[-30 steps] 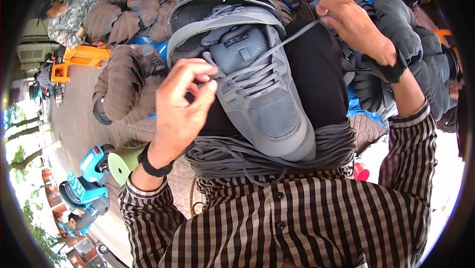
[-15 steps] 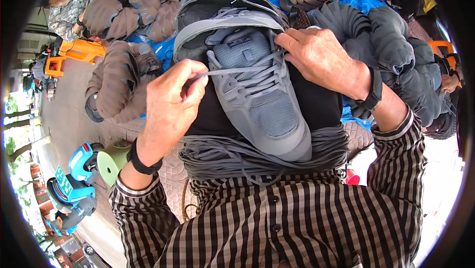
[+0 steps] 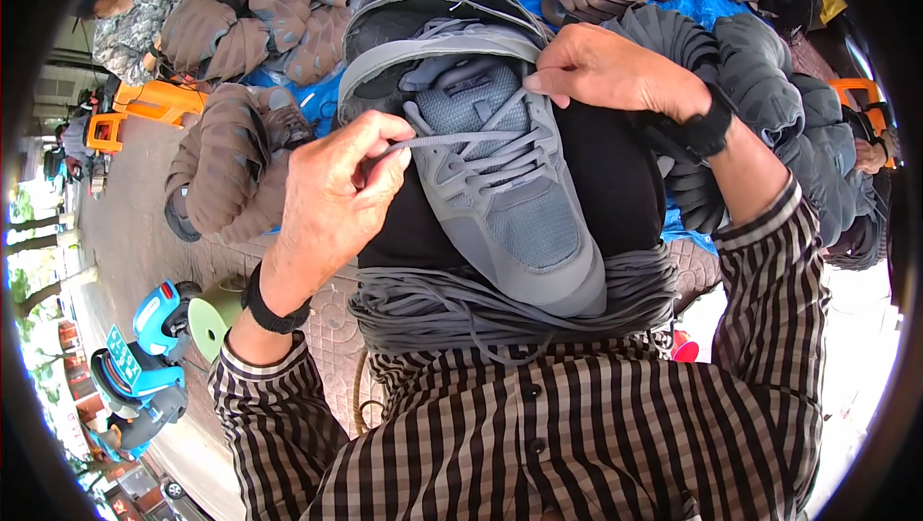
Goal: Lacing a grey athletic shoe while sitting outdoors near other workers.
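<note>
Grey shoe [image 3: 500, 185] resting on the lap, over a bundle of grey laces [image 3: 500, 310]. Left hand [image 3: 332, 199] pinching the lace [image 3: 452, 139]; right hand [image 3: 615, 74] closed on the eyelet edge. Risk: lace slipping out, shoe sliding off. Small green sign [image 3: 123, 356] on blue machine [image 3: 144, 358], lower left.

I wear a button-front shirt [image 3: 577, 444] checked in dark brown and white, with small dark buttons down the front and long sleeves ending in buttoned cuffs. A black band sits on my left wrist [image 3: 274, 305], and a black strap circles my right wrist [image 3: 707, 132].
</note>
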Available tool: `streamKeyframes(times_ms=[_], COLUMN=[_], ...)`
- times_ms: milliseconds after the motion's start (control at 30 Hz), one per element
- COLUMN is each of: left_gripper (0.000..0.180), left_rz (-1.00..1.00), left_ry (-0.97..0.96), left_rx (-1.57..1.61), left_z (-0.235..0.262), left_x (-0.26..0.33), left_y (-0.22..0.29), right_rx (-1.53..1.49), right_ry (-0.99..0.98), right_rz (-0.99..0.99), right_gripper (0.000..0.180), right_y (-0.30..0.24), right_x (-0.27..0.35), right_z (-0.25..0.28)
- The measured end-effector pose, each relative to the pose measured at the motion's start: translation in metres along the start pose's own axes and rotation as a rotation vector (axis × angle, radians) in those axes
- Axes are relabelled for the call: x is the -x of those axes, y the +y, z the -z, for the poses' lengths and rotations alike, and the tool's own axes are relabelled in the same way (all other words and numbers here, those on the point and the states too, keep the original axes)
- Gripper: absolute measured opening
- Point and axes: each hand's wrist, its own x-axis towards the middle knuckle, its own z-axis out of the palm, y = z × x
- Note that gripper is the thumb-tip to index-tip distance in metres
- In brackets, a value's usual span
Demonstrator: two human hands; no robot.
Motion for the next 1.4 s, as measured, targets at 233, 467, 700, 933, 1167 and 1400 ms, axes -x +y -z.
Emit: streamKeyframes(times_ms=[233, 467, 700, 933, 1167, 1400], left_gripper=[0.013, 0.02, 0.021, 0.016, 0.017, 0.017], left_rz=[-0.04, 0.033, 0.059, -0.121, 0.474, 0.237], left_ry=[-0.019, -0.085, -0.258, -0.327, -0.633, -0.497], left_rx=[-0.001, 0.098, 0.006, -0.25, 0.535, 0.329], left_z=[-0.006, -0.011, -0.008, -0.011, 0.003, -0.011], left_x=[0.004, 0.001, -0.005, -0.008, -0.018, -0.006], left_y=[-0.006, 0.002, 0.001, 0.001, 0.003, 0.0], right_rx=[0.588, 0.372, 0.538, 0.746, 0.832, 0.559], right_ry=[0.328, 0.351, 0.194, 0.606, 0.546, 0.42], right_rz=[0.077, 0.463, 0.503, 0.602, 0.396, 0.288], right_gripper=[0.015, 0.02, 0.017, 0.015, 0.015, 0.015], right_y=[0.001, -0.033, -0.027, -0.029, -0.017, -0.006], right_x=[0.011, 0.022, 0.009, 0.0, 0.016, 0.039], right_z=[-0.01, -0.028, -0.033, -0.049, -0.041, -0.031])
